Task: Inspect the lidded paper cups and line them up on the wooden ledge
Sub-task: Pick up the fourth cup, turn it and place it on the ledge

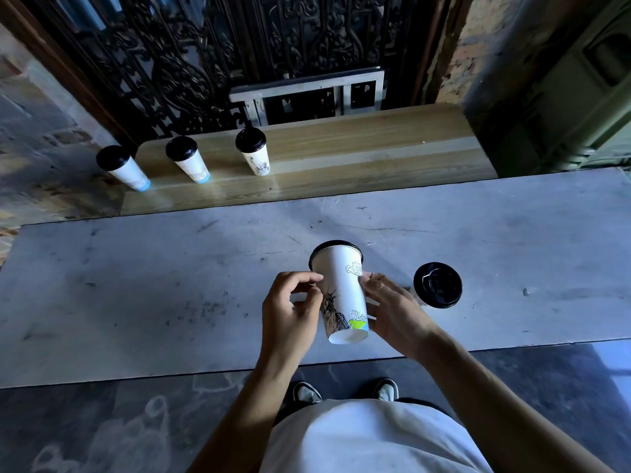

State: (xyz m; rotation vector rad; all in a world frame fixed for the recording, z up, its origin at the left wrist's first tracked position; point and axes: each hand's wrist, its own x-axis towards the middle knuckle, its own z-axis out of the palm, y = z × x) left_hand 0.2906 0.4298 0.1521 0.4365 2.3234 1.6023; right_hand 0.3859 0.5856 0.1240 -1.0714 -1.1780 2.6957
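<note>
Wore a plain white short-sleeved top [372,438], loose at the waist, dark trousers [423,403] just showing under its hem. Arms bare from left hand [290,315] and right hand [396,312] back, no watch, no rings. Below the hands, grey-white shoes [345,391] with dark edging.

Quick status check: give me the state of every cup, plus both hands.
Held cup: lidded, tipped, base toward the person, between both hands.
Left hand: fingertips pinching the cup's side.
Right hand: fingers along the cup's other side.
Table cup: lidded, upright on grey table.
Three ledge cups: lidded, upright on wooden ledge.
</note>
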